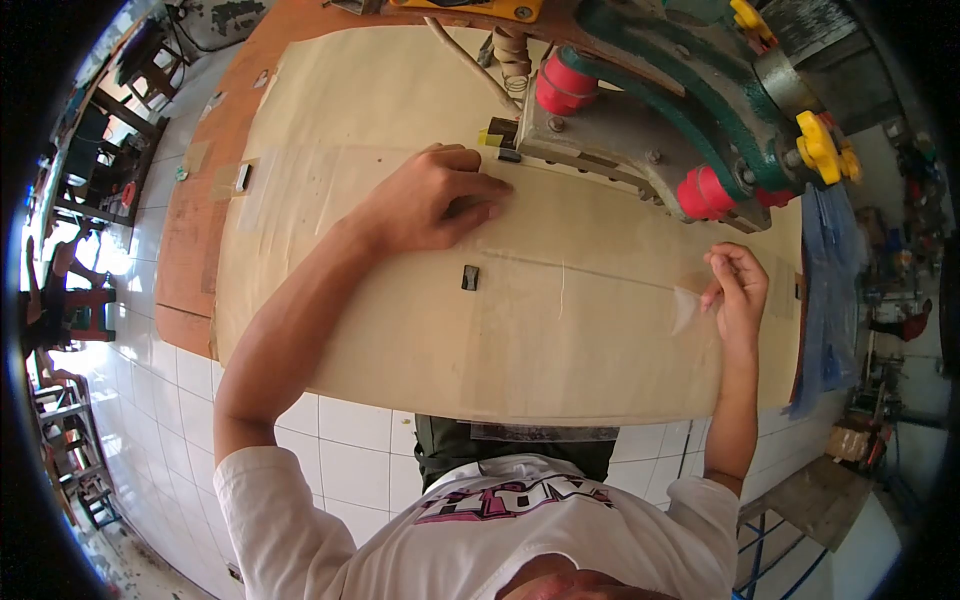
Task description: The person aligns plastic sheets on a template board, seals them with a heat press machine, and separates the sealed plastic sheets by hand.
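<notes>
A clear plastic sheet (600, 330) lies over the tan table cover in front of me, its far edge showing as a faint line. My right hand (738, 295) is at the sheet's right end, fingers curled and pinched by a lifted, whitish corner. Over the left-middle of the table, my left hand (440, 195) has its thumb and index finger brought close together; anything between them is too faint to make out. A small black block (470, 278) sits below the left hand. Just beyond its fingertips are another dark block (509, 155) and a yellow-black piece (490, 137).
A green machine (660, 90) with a grey metal bar (600, 150), red fittings (565, 85) and yellow knobs (825, 150) overhangs the far right. Bluish plastic sheets (832, 290) hang at the right edge. A small block (243, 178) rests on the wooden left border (190, 250).
</notes>
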Motion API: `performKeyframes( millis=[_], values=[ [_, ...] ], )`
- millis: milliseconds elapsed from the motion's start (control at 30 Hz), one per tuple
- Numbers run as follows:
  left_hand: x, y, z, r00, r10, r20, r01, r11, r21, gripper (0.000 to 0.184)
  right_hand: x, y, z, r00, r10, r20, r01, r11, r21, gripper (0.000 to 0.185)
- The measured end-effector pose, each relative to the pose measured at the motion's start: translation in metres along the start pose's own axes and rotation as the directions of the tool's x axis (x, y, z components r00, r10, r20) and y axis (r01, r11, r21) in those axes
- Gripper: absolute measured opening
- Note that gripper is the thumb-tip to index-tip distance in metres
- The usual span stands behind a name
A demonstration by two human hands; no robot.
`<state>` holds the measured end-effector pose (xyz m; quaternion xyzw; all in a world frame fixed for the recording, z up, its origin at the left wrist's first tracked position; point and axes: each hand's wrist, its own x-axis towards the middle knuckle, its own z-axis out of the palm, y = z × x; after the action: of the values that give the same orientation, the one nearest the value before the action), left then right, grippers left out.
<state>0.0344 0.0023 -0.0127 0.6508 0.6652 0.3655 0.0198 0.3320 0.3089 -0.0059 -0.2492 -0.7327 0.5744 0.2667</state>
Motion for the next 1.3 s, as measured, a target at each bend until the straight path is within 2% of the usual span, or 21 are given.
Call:
performKeyframes(
  millis=[67, 100, 167, 300, 467, 767, 1000, 1067, 1167, 1300],
  values=[
    [0.0, 0.0, 0.0, 1.0, 0.004, -0.004, -0.004, 1.0, 0.008, 0.024, -0.002, -0.011, 0.0, 0.987, 0.1, 0.123, -0.102, 0.995, 0.012, 0.025],
    [0.0, 0.0, 0.001, 1.0, 0.005, -0.004, -0.005, 1.0, 0.009, 0.024, -0.003, -0.016, 0.002, 0.988, 0.099, 0.122, -0.101, 0.995, 0.012, 0.025],
    [0.0, -0.001, 0.003, 1.0, -0.008, -0.009, 0.008, 1.0, 0.0, 0.024, -0.005, -0.023, 0.006, 0.947, 0.168, 0.272, -0.154, 0.985, -0.073, 0.025],
    [0.0, 0.002, -0.001, 1.0, -0.018, 0.012, 0.018, 1.0, 0.01, 0.025, -0.003, -0.021, 0.003, 0.934, 0.208, 0.291, -0.183, 0.977, -0.112, 0.025],
    [-0.001, -0.001, -0.001, 1.0, -0.002, 0.005, 0.002, 1.0, -0.023, 0.027, 0.003, -0.013, -0.01, 0.912, 0.282, 0.299, -0.312, 0.948, 0.056, 0.025],
    [0.0, 0.002, 0.0, 1.0, -0.019, -0.003, 0.019, 1.0, -0.022, 0.027, 0.001, -0.016, -0.01, 0.881, 0.341, 0.328, -0.389, 0.916, 0.095, 0.027],
    [0.0, -0.003, 0.004, 1.0, 0.013, 0.002, -0.013, 1.0, 0.003, 0.026, -0.001, -0.029, -0.003, 0.885, 0.309, 0.348, -0.337, 0.941, 0.021, 0.026],
    [0.0, -0.001, 0.003, 1.0, 0.009, -0.014, -0.009, 1.0, 0.009, 0.025, -0.001, -0.028, -0.001, 0.933, 0.233, 0.275, -0.222, 0.972, -0.072, 0.026],
    [0.0, 0.002, 0.002, 1.0, -0.002, -0.013, 0.002, 1.0, 0.008, 0.024, 0.0, -0.024, 0.001, 0.963, 0.175, 0.207, -0.15, 0.98, -0.131, 0.026],
    [0.0, 0.003, 0.001, 1.0, -0.018, -0.003, 0.018, 0.999, 0.033, 0.024, -0.002, -0.024, 0.006, 0.973, 0.172, 0.157, -0.141, 0.971, -0.191, 0.024]
  ],
)
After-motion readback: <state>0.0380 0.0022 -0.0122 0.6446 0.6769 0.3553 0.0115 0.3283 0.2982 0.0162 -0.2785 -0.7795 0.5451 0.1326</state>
